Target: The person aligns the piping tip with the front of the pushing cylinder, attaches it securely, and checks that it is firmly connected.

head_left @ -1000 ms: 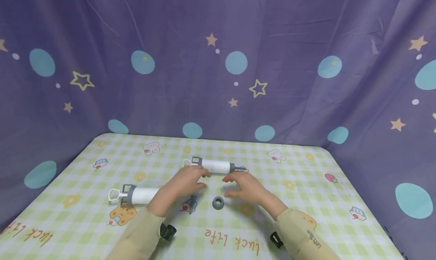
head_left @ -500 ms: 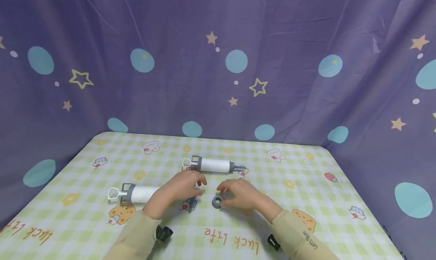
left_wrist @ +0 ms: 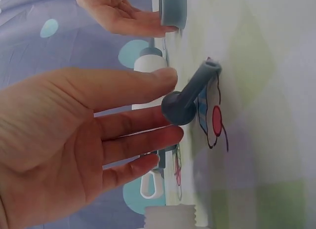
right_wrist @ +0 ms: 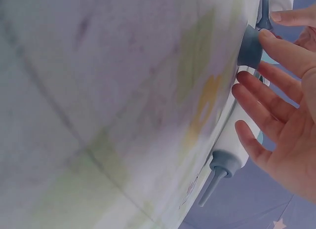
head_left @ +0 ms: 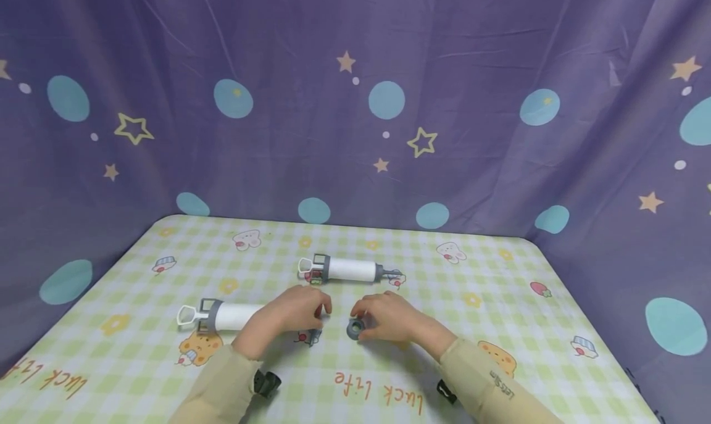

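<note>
While left fingers (left_wrist: 140, 144) stand apart around one nozzle (left_wrist: 196, 86), right fingers (right_wrist: 289, 52) pinch one ring (right_wrist: 250, 47), two white pumps (head_left: 352, 270) lying nearby.

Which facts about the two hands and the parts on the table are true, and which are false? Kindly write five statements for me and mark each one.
1. The right hand is at the grey ring. True.
2. The left hand is nearest to the grey ring. False: its fingertips are right at the loose grey nozzle.
3. The near white tube and the far white tube each have a white looped handle at one end. True.
4. The far white tube has no tip fitted. False: a grey tip extends from its end on the person's right.
5. The tablecloth is green-and-white checked, with printed pictures. True.
</note>
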### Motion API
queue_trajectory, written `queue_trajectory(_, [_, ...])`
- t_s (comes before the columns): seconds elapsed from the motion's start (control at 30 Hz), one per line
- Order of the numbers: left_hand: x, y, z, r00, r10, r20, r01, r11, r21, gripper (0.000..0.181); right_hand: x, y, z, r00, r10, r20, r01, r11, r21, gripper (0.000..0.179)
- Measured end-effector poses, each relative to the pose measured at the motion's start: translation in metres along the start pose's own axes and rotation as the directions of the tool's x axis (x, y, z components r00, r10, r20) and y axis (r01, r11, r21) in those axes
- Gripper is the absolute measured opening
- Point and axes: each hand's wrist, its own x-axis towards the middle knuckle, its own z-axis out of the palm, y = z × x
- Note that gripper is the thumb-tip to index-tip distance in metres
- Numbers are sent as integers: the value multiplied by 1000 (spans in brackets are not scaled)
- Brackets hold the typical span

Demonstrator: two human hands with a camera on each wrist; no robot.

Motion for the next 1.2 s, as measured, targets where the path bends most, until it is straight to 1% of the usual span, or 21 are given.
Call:
queue_trajectory(0.23, [-1, 0, 1, 1000, -5, -8, 5, 1000, -3, 18, 0, -2, 1, 1000, 5, 5, -4, 1000, -10, 33])
queue_trajectory(0.53, [1, -1, 3, 1000, -22, -7, 22, 1000, -1, 12, 1, -2, 1, 1000, 17, 8, -18, 1000, 3, 35])
queue_trajectory(0.73, [1, -1, 4, 1000, -31, -2, 31, 999, -13, 12, 2, -3, 0, 999, 35, 29, -36, 999, 21, 37])
queue_trajectory(0.93, [0, -2, 5, 999, -24, -30, 24, 1000, -5, 14, 3, -4, -3, 998, 39, 41, -41, 999, 30, 37])
queue_trajectory(1.07, [-2, -3, 6, 998, -23, -54, 24, 1000, 7, 20, 2, -5, -3, 998, 47, 46, -48, 998, 32, 37])
queue_trajectory(1.2, [-3, -3, 5, 998, -20, -65, 21, 1000, 2, 24, 2, -5, -3, 998, 49, 42, -51, 998, 32, 36])
